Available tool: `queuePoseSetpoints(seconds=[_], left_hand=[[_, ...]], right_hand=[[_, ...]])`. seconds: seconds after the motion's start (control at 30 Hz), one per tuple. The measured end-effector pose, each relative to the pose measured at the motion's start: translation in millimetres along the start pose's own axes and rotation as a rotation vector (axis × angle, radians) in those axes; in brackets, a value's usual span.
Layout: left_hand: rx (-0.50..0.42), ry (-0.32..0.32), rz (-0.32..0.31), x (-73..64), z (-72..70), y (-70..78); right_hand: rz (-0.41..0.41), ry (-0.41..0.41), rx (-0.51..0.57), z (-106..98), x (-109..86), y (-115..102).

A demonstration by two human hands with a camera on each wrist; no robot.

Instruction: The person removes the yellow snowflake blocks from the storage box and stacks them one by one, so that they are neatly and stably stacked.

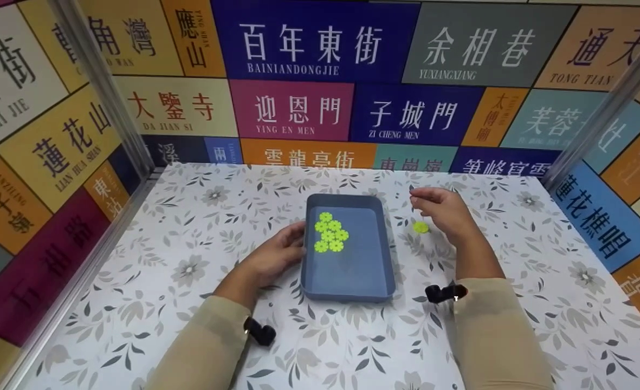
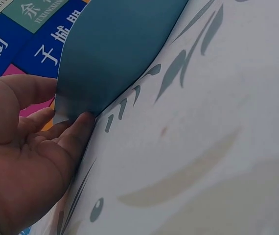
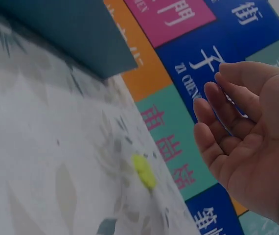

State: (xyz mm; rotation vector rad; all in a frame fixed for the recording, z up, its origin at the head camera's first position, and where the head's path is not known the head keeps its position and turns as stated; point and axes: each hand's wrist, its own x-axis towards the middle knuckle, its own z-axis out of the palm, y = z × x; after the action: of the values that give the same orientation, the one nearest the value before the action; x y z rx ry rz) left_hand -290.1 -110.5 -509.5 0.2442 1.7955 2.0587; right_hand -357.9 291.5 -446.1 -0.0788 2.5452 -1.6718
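Observation:
A grey-blue rectangular tray (image 1: pixel 350 276) lies on the table, with several yellow-green flower-shaped pieces (image 1: pixel 328 235) grouped in its upper left part. My left hand (image 1: pixel 273 254) rests against the outside of the tray's left wall; in the left wrist view its thumb and fingertips touch the tray (image 2: pixel 115 49). To the right of the tray, my right hand (image 1: pixel 443 211) hovers above the table, fingers loosely bent and thumb near the index fingertip. Nothing shows between those fingers (image 3: pixel 213 110). Just below that hand, more yellow-green flower-shaped plastic (image 1: pixel 420 227) lies on the table.
A white cloth with grey leaves and flowers covers the table (image 1: pixel 189 303). Colourful panels with Chinese lettering (image 1: pixel 292 114) wall in the back and both sides. Metal posts (image 1: pixel 108 92) stand at the back corners. A small black device sits on each wrist.

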Motion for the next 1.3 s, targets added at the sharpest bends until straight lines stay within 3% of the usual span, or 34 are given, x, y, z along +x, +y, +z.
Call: queuePoseSetpoints(seconds=[0.23, 0.57, 0.77, 1.07, 1.3], left_hand=[[-0.001, -0.048, 0.018, 1.4, -1.5, -2.6], [0.021, -0.066, -0.001, -0.1, -3.0, -3.7], [0.033, -0.072, 0.003, -0.6, -4.2, -3.1], [0.069, -0.038, -0.026, 0.4, -4.9, -3.8], [0.056, -0.035, -0.033, 0.3, -4.2, -3.7]], right_hand=[[-0.085, -0.034, 0.006, 17.5, -5.6, -22.8], [-0.074, -0.13, -0.014, 46.4, -3.6, -49.0], [-0.052, -0.25, -0.034, 71.8, 11.6, -61.5], [0.04, -0.367, -0.066, 94.2, 32.6, -63.1], [0.056, -0.415, -0.186, 108.8, 44.8, -52.1]])
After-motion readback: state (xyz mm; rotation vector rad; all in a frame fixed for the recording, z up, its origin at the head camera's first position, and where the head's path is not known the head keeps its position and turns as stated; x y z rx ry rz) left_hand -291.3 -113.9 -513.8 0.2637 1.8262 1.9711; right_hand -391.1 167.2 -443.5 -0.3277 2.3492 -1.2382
